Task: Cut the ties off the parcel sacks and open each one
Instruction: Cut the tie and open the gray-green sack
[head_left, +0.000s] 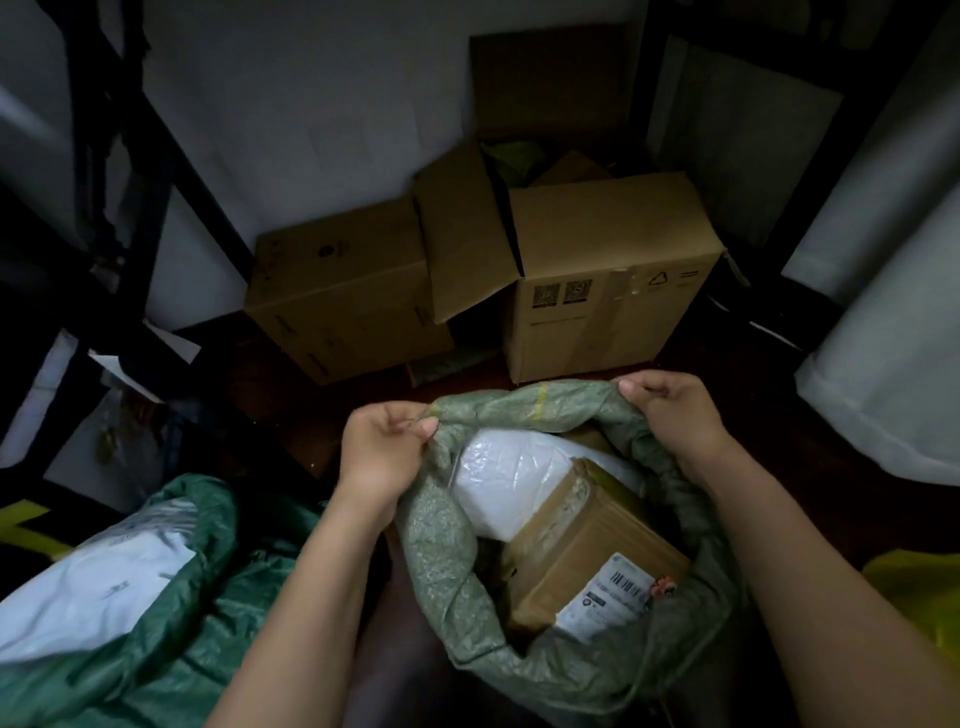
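A pale green woven plastic parcel sack (441, 561) stands open at six o'clock in the view, its mouth rolled outward into a thick rim; the left hand (382, 449) grips that rim at the mouth's ten o'clock, thumb and curled fingers pinching a fold of the weave; the right hand (670, 410) grips the rim at one o'clock, fingers curled over the edge; a yellow stripe (540, 402) crosses the rim between the two hands. Inside the sack, a white plastic mailer bag (504, 478) lies toward twelve o'clock; a brown cardboard box wrapped in clear tape (582, 540) lies tilted just beside it toward four o'clock, touching it, with a white barcode shipping label (608, 592) on its near corner.

At eight o'clock a second, darker green woven sack (176, 639) lies open on the floor; a white plastic parcel (88, 592) shows in its mouth. At twelve o'clock, well apart from the hands, a large brown cardboard carton with open flaps (608, 291) stands against the wall; a closed brown cardboard carton (337, 291) sits just beside it at eleven o'clock. Large white sacks (883, 364) stand at three o'clock; a yellow plastic sheet (924, 587) shows at four o'clock; dark metal shelf posts (130, 156) rise at ten o'clock.
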